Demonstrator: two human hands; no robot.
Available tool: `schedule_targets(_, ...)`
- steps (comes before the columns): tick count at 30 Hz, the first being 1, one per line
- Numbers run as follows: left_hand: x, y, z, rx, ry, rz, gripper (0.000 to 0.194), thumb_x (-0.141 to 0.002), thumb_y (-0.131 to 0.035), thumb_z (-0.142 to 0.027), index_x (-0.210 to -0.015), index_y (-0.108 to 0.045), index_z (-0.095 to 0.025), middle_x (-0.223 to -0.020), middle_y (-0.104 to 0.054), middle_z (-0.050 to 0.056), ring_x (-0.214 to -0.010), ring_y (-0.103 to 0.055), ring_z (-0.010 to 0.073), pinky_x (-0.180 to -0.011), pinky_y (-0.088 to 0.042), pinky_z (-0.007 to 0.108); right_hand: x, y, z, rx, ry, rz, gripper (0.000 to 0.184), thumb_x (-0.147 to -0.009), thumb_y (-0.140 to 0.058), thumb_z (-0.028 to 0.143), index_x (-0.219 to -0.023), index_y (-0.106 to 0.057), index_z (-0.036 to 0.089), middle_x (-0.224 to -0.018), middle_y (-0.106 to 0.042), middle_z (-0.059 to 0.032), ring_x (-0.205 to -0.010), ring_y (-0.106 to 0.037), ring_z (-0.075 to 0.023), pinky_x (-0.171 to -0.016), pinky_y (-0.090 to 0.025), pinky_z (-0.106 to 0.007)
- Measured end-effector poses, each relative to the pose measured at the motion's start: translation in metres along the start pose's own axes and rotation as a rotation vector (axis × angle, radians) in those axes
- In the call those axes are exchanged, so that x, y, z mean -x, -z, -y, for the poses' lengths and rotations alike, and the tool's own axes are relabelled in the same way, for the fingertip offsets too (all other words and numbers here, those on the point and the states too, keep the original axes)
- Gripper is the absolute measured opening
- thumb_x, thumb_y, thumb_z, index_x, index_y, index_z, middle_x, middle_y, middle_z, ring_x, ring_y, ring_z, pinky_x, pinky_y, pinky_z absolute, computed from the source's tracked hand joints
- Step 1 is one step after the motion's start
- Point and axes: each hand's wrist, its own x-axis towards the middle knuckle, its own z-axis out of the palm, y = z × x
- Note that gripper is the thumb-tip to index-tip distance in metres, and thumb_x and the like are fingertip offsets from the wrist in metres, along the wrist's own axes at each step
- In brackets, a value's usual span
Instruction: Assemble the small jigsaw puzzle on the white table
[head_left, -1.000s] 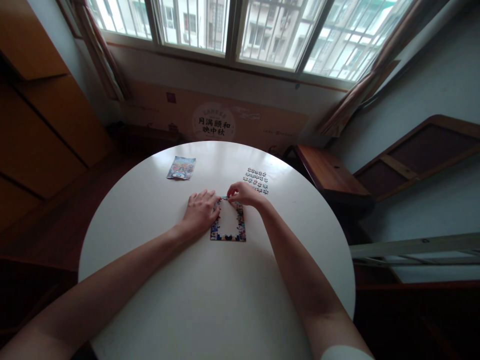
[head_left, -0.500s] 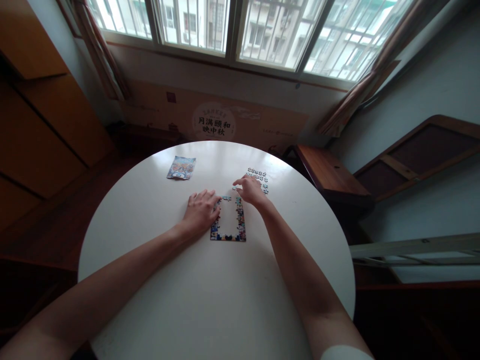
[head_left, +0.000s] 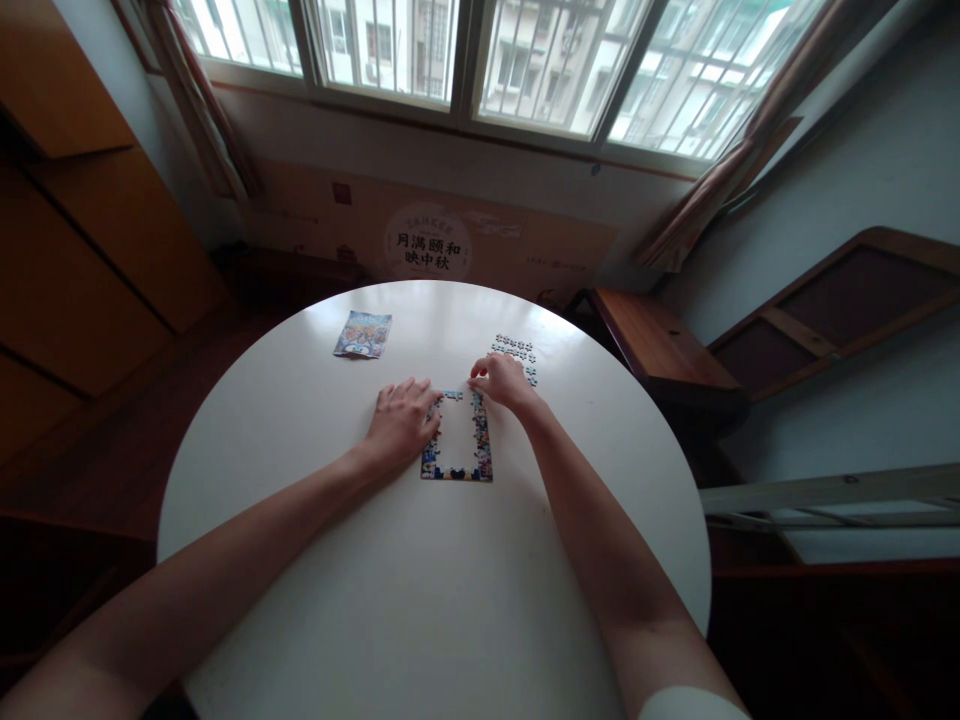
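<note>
A partly joined jigsaw puzzle (head_left: 484, 440) lies on the white round table, its border pieces framing a bare middle. My left hand (head_left: 403, 413) rests flat at its left side, fingers spread, fingertips touching the upper left border. At the upper right corner, my right hand (head_left: 501, 380) is closed in a pinch on a small puzzle piece, mostly hidden by the fingers. Loose puzzle pieces (head_left: 514, 344) lie in rows just beyond the right hand, which covers some of them.
A colourful printed packet (head_left: 363, 334) lies at the table's back left. The round table (head_left: 360, 590) has a wooden bench (head_left: 660, 340) beyond its right edge and orange cabinets (head_left: 90, 270) to the left. Windows stand behind.
My right hand has moved slightly down towards the puzzle's upper right corner, and its fingers have drawn together into a pinch. My left hand has stayed in place.
</note>
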Motion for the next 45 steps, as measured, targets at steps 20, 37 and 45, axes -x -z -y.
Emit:
schedule_targets(20,0.000,0.000,0.002,0.020,0.003,0.010,0.035,-0.093,-0.043,-0.035,-0.123,-0.060,-0.028,-0.141,-0.053,0.006,-0.132,-0.043,0.0268,-0.109,-0.029,0.048,-0.001,0.013,-0.008,-0.451,0.176,0.160,0.014,-0.074,-0.067,0.015,-0.085,-0.076,0.014,-0.079,-0.073,-0.0050,-0.071,-0.062,-0.0129,-0.065,-0.045,-0.022)
schedule_targets(37,0.001,0.002,0.001,0.001,-0.005,0.016,0.035,-0.093,-0.043,-0.034,-0.122,-0.060,-0.028,-0.140,-0.054,0.006,-0.131,-0.044,0.0266,-0.109,-0.029,0.048,-0.004,0.005,-0.007,-0.394,0.177,0.212,0.017,-0.070,-0.066,0.010,-0.081,-0.078,0.015,-0.073,-0.072,-0.0027,-0.067,-0.061,-0.0119,-0.062,-0.043,-0.021)
schedule_targets(45,0.000,-0.001,0.003,0.008,-0.006,0.012,0.036,-0.093,-0.042,-0.035,-0.123,-0.059,-0.029,-0.141,-0.053,0.005,-0.132,-0.043,0.0268,-0.109,-0.029,0.048,-0.003,0.002,-0.006,-0.366,0.169,0.211,0.015,-0.072,-0.067,0.011,-0.082,-0.077,0.015,-0.076,-0.072,-0.0034,-0.068,-0.061,-0.0125,-0.062,-0.043,-0.021)
